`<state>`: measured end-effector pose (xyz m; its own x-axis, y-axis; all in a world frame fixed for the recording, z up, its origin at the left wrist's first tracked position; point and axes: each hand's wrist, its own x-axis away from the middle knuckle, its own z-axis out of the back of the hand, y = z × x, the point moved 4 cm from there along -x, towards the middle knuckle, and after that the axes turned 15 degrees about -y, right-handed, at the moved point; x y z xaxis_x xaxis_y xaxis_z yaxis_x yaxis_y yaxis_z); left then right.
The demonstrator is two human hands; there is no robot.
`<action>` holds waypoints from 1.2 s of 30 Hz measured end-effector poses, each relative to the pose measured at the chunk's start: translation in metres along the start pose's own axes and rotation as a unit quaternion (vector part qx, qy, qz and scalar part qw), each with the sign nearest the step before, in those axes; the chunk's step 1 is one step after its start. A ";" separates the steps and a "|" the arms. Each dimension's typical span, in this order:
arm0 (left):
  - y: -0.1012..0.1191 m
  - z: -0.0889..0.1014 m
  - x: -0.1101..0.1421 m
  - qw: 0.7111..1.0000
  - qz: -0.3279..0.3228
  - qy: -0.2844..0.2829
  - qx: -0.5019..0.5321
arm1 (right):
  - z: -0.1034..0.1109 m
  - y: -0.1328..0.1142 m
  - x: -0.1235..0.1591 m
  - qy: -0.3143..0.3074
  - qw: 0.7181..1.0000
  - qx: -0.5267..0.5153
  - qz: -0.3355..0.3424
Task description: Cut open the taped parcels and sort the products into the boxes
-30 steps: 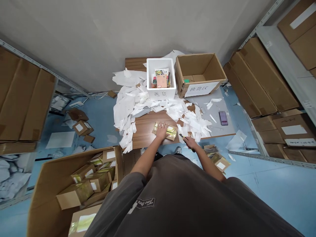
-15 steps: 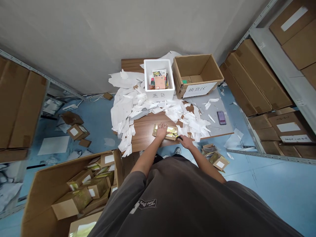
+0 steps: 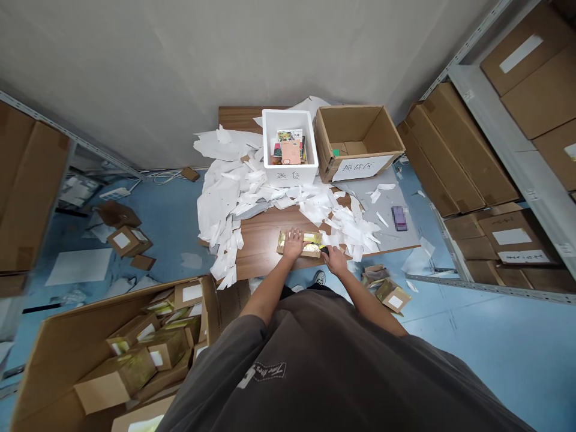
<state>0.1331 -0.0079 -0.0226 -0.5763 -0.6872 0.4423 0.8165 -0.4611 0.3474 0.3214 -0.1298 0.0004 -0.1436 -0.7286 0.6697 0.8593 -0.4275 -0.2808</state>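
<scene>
A small brown parcel wrapped in yellow tape lies on the wooden table near its front edge. My left hand rests flat on the parcel's left half, fingers spread. My right hand is closed round a small dark-handled tool I cannot make out clearly, its tip at the parcel's right end. White paper scraps are heaped behind and around the parcel.
A white foam box with packets and an open cardboard box stand at the table's back. A purple item lies on the grey sheet at right. A large carton of small parcels sits at lower left. Shelves of cartons flank both sides.
My right hand moved left from the table's edge up to the parcel's right end. My left hand stayed pressed on the parcel. The view drifted slightly.
</scene>
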 end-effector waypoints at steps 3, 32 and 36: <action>0.000 0.001 0.003 1.000 0.011 -0.002 0.006 | 0.017 0.052 0.004 0.053 0.989 -0.057 -0.128; 0.019 0.019 0.047 0.991 -0.066 -0.101 -0.051 | 0.024 -0.001 -0.098 0.038 0.933 -0.357 0.020; 0.018 0.034 0.031 0.970 -0.153 -0.160 -0.098 | -0.026 0.013 -0.058 -0.021 0.944 -0.327 -0.025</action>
<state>0.1289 -0.0186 0.0259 -0.7483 -0.3072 0.5879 0.5785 -0.7359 0.3519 0.3276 -0.1069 -0.0603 -0.1435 -0.6829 0.7163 0.3624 -0.7097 -0.6041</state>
